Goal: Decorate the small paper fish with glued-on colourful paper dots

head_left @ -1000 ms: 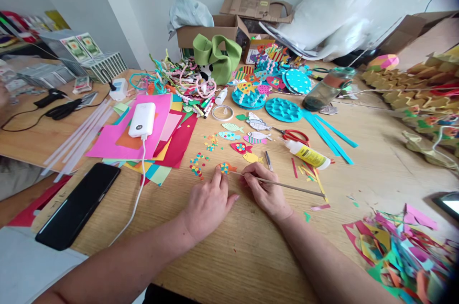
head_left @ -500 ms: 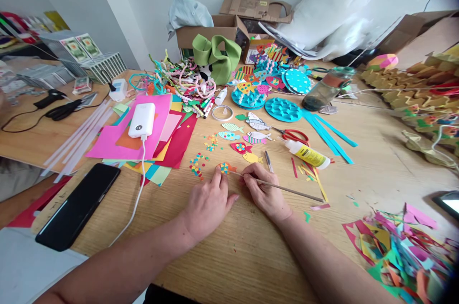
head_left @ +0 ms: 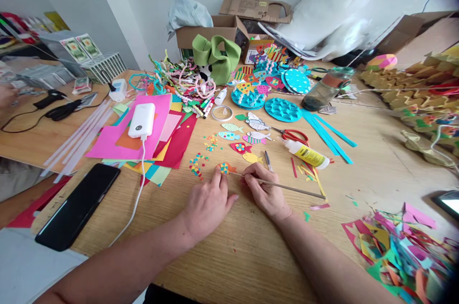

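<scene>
My right hand [head_left: 264, 190] is closed round a thin wooden stick [head_left: 299, 190], whose tip reaches left to a small orange paper fish [head_left: 224, 167]. That fish carries blue and yellow triangle pieces. My left hand [head_left: 210, 199] rests beside it, fingertips pressing the fish's edge to the table and thumb stretched apart. Left of the fish lie small coloured paper dots [head_left: 196, 164]. Just above is a yellow paper fish [head_left: 253, 157], and a red fish with dots [head_left: 239, 147] lies behind it. A pen [head_left: 268, 161] lies past my right hand.
A glue bottle [head_left: 309, 155] and red-handled scissors [head_left: 296, 135] lie right of the fish. At left are coloured paper sheets [head_left: 103, 144], a white power bank [head_left: 142, 120] and a black phone [head_left: 78, 206]. Paper scraps [head_left: 401, 251] are heaped at lower right. A bottle [head_left: 328, 88] stands behind.
The stick's far end has shifted very slightly right and up. Both hands stay nearly where they were, and the fish has not moved.
</scene>
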The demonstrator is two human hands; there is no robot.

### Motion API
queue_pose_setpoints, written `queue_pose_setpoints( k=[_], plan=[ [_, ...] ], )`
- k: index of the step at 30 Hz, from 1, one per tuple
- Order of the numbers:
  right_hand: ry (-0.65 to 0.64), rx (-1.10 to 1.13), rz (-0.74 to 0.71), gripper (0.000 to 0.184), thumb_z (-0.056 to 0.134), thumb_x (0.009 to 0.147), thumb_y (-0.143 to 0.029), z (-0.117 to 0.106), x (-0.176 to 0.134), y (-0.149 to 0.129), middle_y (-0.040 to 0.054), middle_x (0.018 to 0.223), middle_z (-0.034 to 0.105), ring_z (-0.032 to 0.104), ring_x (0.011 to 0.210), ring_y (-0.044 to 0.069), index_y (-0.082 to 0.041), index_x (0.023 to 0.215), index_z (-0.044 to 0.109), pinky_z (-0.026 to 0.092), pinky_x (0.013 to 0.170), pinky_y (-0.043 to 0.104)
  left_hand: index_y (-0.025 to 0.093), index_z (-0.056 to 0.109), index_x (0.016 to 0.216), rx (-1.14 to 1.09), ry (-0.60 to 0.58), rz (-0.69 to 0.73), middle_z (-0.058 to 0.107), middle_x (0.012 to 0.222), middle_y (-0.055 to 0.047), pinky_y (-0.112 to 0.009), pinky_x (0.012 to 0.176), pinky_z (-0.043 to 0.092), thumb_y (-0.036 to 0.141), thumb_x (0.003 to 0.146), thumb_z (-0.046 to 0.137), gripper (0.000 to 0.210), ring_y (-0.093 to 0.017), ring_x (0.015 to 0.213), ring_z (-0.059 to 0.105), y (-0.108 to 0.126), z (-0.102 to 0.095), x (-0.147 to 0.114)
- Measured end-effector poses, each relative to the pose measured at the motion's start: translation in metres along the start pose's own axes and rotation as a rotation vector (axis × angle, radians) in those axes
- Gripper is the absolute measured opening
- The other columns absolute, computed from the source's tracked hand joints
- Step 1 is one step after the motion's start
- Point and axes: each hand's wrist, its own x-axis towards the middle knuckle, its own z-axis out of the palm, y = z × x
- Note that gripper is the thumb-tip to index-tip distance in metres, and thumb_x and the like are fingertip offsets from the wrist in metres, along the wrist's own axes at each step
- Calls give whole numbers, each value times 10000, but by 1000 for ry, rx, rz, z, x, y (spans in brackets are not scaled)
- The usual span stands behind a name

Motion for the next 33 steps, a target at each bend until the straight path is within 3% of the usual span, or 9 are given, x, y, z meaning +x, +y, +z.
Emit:
queue_pose_setpoints(
  k=[33],
  plan=[
    [42,-9,-22,147,454,885,-197,1,0,0,0,637,601,517,557,123,-200,769,545,398,541,244,92,511,1321,34,19,5,477,1426,-189,-327,661,570,447,951,464,515,-246,908,691,0,2,0]
  ],
)
